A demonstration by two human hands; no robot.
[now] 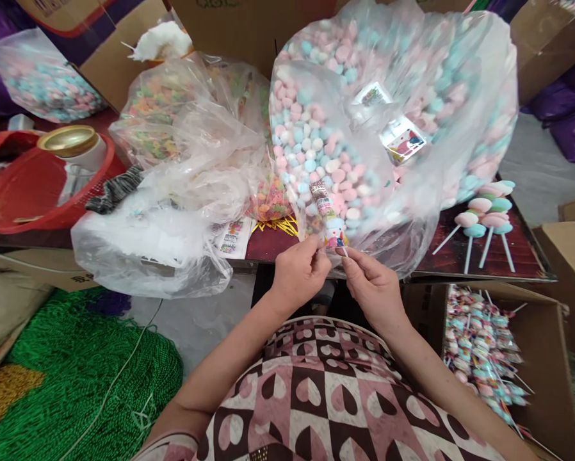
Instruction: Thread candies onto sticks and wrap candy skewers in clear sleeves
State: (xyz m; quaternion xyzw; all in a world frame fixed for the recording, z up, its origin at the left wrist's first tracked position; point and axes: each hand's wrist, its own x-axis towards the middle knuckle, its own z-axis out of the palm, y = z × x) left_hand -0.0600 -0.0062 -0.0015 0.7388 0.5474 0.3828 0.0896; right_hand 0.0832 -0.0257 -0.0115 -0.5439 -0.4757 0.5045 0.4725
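**Packet [335, 234] pinched between two hands at the table's [522, 253] front edge**

Your left hand [301, 270] is closed, thumb and finger clamped on the packet's lower end. Your right hand [371, 280] stands just beside it, thumb and forefinger pinching the white stick [345, 251] below the packet. The packet is printed with a cartoon figure and lies before the big bag.

That big bag [311, 128], clear and bulging, contains pink, blue and white marshmallows. Two printed cards show at its middle; whether inside or on top, you cannot tell from here.

Right of it, stick candies [489, 211] rest unwrapped on the table. Below, an open carton [547, 371] contains a pile of wrapped candies [482, 352].

Left of the big bag, a clear bag [157, 118] contains orange and green sweets. Yellow ties [285, 225] lie near your left hand. Further left, a red basket [9, 205] contains a white container [88, 160] topped by a brass bowl [69, 137]. A small bag [52, 83] behind contains more marshmallows.
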